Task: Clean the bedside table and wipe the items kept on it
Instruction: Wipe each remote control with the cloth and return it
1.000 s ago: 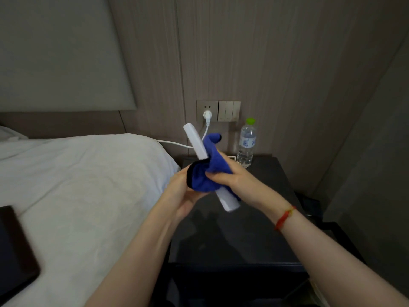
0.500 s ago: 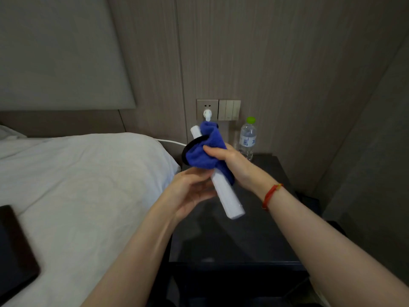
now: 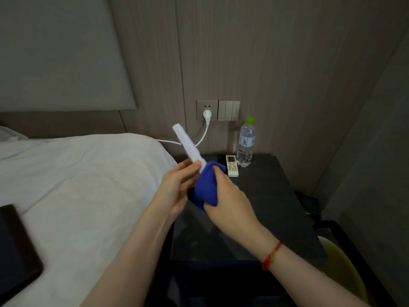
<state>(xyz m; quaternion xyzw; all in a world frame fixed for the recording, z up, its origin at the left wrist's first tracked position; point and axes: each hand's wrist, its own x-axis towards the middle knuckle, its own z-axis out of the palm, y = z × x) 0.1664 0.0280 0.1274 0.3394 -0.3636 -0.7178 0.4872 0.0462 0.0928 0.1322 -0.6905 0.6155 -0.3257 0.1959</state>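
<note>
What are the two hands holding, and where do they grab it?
The left hand holds a white stick-shaped object near its lower part. The right hand grips a blue cloth bunched around the object's bottom end.

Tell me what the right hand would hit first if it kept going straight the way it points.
Probably the white remote on the bedside table: the right hand, gripping the blue cloth, points up and away toward it. Depth is unclear.

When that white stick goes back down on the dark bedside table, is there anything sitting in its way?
Mostly not. The white stick is held above the table, whose near and middle surface looks bare. Only the back edge is taken: a white remote, a dark remote beside it, and a water bottle.
</note>
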